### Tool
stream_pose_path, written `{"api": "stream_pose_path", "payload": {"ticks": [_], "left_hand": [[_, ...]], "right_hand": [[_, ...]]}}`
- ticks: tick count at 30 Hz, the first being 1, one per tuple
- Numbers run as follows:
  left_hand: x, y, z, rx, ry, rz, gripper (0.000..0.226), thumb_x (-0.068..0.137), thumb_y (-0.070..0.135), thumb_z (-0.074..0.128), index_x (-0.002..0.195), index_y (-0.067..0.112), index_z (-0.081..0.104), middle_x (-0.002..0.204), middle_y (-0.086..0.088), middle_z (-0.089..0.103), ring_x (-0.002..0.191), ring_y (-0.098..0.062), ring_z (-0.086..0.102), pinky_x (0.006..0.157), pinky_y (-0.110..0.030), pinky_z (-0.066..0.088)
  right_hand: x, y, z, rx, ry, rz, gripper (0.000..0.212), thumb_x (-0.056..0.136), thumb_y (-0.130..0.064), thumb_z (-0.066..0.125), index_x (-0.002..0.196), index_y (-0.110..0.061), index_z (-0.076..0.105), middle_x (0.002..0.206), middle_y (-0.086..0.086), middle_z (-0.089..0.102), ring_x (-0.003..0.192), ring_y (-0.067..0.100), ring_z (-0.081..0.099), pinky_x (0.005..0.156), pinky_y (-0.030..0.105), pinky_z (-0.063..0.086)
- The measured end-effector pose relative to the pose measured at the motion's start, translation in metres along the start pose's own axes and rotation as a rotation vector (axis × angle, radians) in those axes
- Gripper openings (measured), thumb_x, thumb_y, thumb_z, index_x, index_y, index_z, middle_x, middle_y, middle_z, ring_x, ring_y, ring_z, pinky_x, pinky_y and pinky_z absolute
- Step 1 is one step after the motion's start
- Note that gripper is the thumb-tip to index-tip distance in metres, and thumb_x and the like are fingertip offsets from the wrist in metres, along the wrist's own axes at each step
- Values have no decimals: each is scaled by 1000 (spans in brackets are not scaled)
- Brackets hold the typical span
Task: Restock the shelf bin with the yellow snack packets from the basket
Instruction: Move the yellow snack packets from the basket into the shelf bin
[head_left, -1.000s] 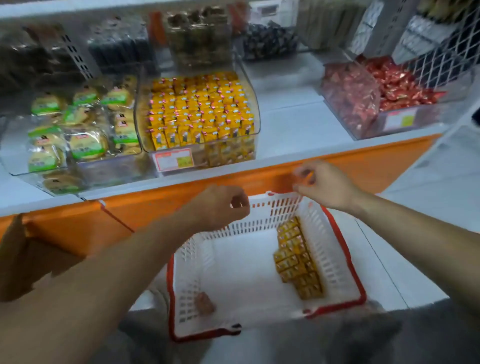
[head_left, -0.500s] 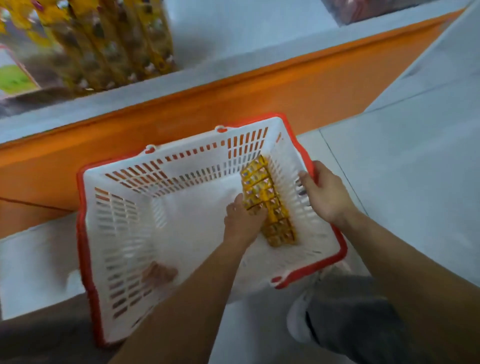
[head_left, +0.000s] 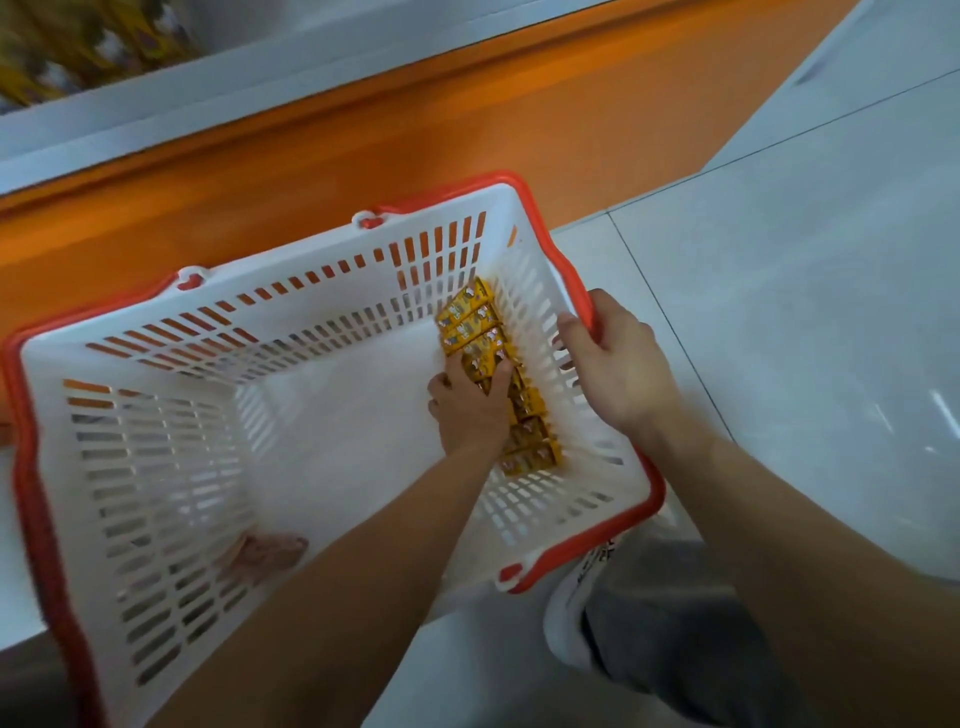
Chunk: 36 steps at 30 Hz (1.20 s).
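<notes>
A white slatted basket with a red rim stands on the floor below the shelf. A row of yellow snack packets lies along its right inner wall. My left hand reaches down into the basket and its fingers curl round packets in the middle of the row. My right hand grips the basket's right rim, thumb inside the wall. The shelf bin with yellow packets shows only as a blurred corner at the top left.
The orange shelf front runs across the top with the grey shelf edge above it. A small pinkish packet lies in the basket's near left corner. My foot in a white sock sits below the basket. Tiled floor spreads to the right.
The view dropped from the shelf to the basket. My left hand went down into the basket and closed round yellow packets. My right hand took hold of the right rim.
</notes>
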<state>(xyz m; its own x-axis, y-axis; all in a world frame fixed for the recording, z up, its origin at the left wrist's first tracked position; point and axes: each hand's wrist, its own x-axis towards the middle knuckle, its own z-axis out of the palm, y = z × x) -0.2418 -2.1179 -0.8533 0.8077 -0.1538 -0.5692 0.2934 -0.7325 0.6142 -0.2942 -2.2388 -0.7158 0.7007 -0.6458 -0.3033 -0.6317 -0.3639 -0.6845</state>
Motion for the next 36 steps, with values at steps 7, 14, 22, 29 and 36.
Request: {"api": "stream_pose_path", "payload": {"ticks": [7, 14, 22, 29, 36], "left_hand": [[14, -3, -28, -178, -85, 25, 58, 89, 59, 65, 130, 18, 57, 121, -7, 64, 108, -24, 63, 83, -35, 49], [6, -2, -81, -172, -146, 43, 56, 87, 64, 65, 122, 21, 60, 120, -4, 67, 102, -20, 64, 78, -32, 46], [-50, 51, -172, -100, -130, 282, 27, 88, 61, 67, 103, 40, 61, 99, 18, 61, 90, -5, 62, 75, -23, 50], [-130, 108, -265, 104, -17, 736, 42, 84, 51, 74, 119, 33, 61, 112, 6, 58, 107, -14, 55, 94, -37, 49], [-205, 131, -351, 340, 148, 928, 96, 73, 60, 78, 154, 32, 32, 153, 6, 44, 140, -15, 41, 110, -33, 41]], "right_hand": [[-1, -1, -2, 14, -10, 15, 33, 91, -49, 43, 91, -19, 57, 81, 5, 70, 71, 25, 69, 68, 48, 57], [-4, -6, -5, -149, 11, -45, 26, 96, -43, 43, 93, -19, 53, 78, 2, 65, 72, 26, 64, 63, 38, 51], [-37, -45, -14, -255, 230, -195, 33, 93, -33, 55, 121, -17, 57, 117, 7, 59, 107, 27, 54, 86, 39, 47], [-87, -169, -31, 614, -515, 255, 37, 96, -51, 48, 111, -21, 63, 100, 8, 68, 77, 28, 74, 69, 41, 60], [-135, -259, -77, 856, -934, 141, 36, 81, -33, 57, 110, -14, 66, 89, 9, 72, 63, 32, 66, 85, 62, 53]]}}
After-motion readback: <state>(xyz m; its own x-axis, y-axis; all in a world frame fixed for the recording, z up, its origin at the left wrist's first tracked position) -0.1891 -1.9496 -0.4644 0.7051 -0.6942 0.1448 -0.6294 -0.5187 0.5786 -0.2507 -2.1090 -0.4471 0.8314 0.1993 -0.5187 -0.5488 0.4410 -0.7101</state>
